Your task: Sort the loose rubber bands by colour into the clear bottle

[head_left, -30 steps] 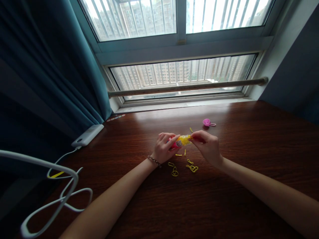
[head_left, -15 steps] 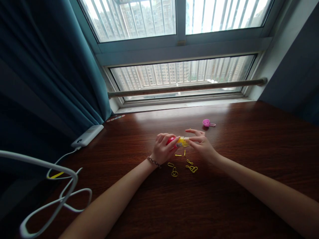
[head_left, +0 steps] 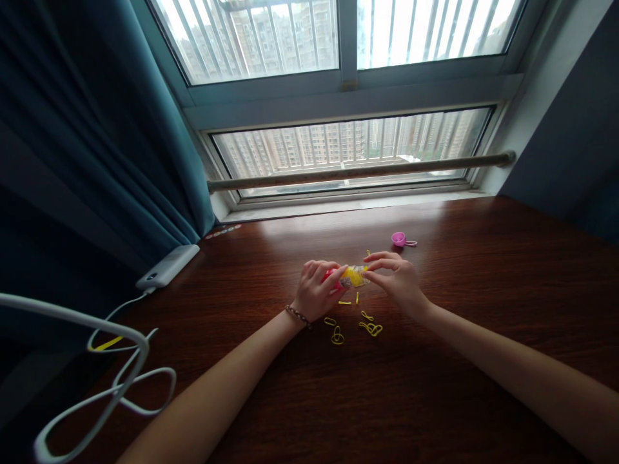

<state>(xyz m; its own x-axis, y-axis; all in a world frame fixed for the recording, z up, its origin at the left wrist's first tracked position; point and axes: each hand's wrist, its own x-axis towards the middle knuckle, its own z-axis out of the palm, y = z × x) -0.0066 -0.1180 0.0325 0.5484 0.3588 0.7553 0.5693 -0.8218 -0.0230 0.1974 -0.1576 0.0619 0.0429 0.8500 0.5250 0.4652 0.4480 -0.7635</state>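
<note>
My left hand (head_left: 316, 290) is wrapped round a small clear plastic bottle (head_left: 354, 276) with a pink end (head_left: 331, 276) and yellow contents. The bottle lies on its side, its clear end toward the right. At that end my right hand (head_left: 394, 278) has thumb and forefinger pinched, with a bit of yellow rubber band showing at the fingertips. Several yellow rubber bands (head_left: 371, 328) are scattered on the table below the hands, two more loops (head_left: 337, 335) among them. A small pink cup-shaped piece with a loop (head_left: 398, 239) rests beyond my right hand.
The dark brown wooden table (head_left: 435, 386) runs up to a window with a metal rail (head_left: 362, 172). On the left are a white power bank (head_left: 167, 266), a thick white cable (head_left: 87, 309) and a blue curtain (head_left: 159, 148).
My right hand has drawn slightly to the right, its fingers closer together at the bottle's end. The left hand keeps its hold, with the bottle turned a little.
</note>
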